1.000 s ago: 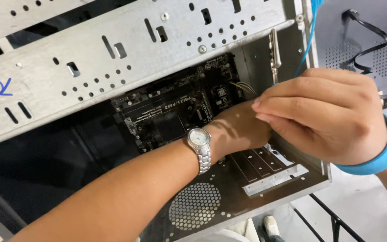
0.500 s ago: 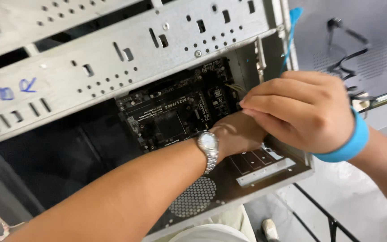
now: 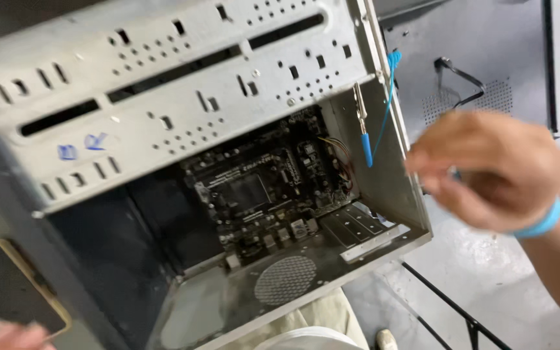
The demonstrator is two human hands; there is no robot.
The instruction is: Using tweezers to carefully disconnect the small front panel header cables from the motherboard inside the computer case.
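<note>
Our right hand (image 3: 494,172) at 3 o'clock of case (image 3: 183,116), fingers curled, blurry, can't tell if pinching anything. Left hand (image 3: 4,337) barely visible by phone (image 3: 11,288), grip unclear. Motherboard (image 3: 260,188) inside.

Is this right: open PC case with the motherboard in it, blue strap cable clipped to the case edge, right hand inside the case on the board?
Not quite. In the head view the right hand is outside the PC case, to its right, touching neither it nor the motherboard. The rest holds: the case is open, and the blue strap cable hangs from a clip on its edge.
</note>
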